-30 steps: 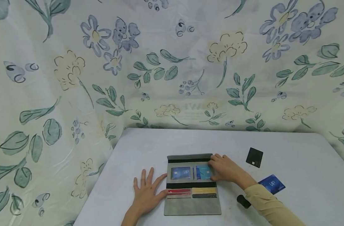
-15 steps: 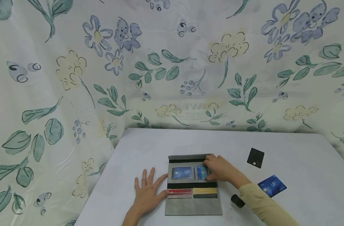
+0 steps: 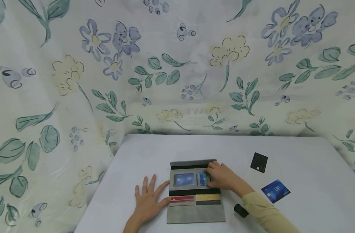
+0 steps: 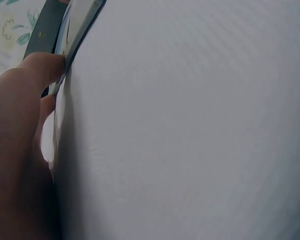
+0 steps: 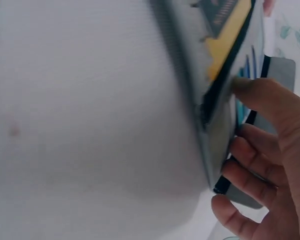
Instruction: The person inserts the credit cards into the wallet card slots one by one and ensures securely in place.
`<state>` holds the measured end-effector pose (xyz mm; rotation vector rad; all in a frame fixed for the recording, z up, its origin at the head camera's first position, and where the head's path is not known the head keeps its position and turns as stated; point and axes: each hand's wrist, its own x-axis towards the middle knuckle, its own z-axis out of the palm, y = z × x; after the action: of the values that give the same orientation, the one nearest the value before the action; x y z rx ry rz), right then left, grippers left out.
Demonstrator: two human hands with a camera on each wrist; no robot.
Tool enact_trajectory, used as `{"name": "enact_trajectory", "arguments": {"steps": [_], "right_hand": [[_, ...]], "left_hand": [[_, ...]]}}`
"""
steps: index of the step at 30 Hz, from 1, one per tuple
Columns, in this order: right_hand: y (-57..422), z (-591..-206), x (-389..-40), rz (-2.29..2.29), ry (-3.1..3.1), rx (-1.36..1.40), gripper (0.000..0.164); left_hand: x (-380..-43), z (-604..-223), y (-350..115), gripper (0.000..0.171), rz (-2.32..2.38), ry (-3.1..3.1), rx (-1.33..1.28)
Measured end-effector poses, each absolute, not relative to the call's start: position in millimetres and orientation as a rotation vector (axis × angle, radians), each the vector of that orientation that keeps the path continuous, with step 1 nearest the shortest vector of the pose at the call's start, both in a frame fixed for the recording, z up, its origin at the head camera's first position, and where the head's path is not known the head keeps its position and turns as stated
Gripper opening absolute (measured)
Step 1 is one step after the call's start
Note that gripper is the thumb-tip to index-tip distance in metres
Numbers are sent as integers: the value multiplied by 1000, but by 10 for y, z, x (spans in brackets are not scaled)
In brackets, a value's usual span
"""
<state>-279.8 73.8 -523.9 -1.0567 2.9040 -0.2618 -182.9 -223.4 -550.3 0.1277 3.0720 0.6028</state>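
A grey wallet (image 3: pixel 177 214) lies unfolded on the white table. Its upper half bears a blue card (image 3: pixel 184 179) in the left window and another blue card (image 3: pixel 202 178) in the right pocket. Red (image 3: pixel 181 199) and yellow (image 3: pixel 207 196) cards fill lower slots. My right hand (image 3: pixel 224 176) grips the right-hand blue card, thumb low and fingers high, covering its outer end; in the right wrist view its fingers are bent at the wallet's edge. My left hand (image 3: pixel 149 199) rests spread on the table, thumb and index fingertip touching the wallet's left edge.
On the table's right side lie a black card (image 3: pixel 259 162) and a blue card marked UP (image 3: pixel 275 191). A small dark object (image 3: pixel 240 210) sits by the right sleeve (image 3: pixel 263 212). A floral curtain (image 3: pixel 200 74) hangs behind the table and along its left side.
My right hand has moved left across the right pocket, so less of its blue card shows. The left hand stays at the wallet's edge. The sleeve uncovers more of the loose blue card.
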Motion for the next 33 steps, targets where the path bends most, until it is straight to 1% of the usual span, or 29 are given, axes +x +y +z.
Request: {"name": "enact_trajectory", "arguments": {"steps": [5, 11, 17, 21, 25, 33], "right_hand": [[828, -5277, -2762, -280, 2932, -1073, 43], [1026, -5267, -2782, -290, 2955, -1059, 44], [1387, -5289, -2896, -284, 2978, -995, 38], [1698, -5280, -2972, -290, 3005, -872, 33], [1980, -5261, -3000, -345, 3024, -764, 34], [2418, -5279, -3078, -360, 3042, -684, 45]], "left_hand": [[-1838, -5534, -2221, 60, 609, 3089, 161], [-1825, -5504, -2205, 60, 613, 3076, 151], [-1815, -5487, -2222, 61, 569, 3082, 143], [-1809, -5477, -2226, 61, 580, 3075, 140], [-1807, -5462, -2229, 61, 573, 3067, 129], [-1811, -5494, -2247, 62, 562, 3070, 120]]}}
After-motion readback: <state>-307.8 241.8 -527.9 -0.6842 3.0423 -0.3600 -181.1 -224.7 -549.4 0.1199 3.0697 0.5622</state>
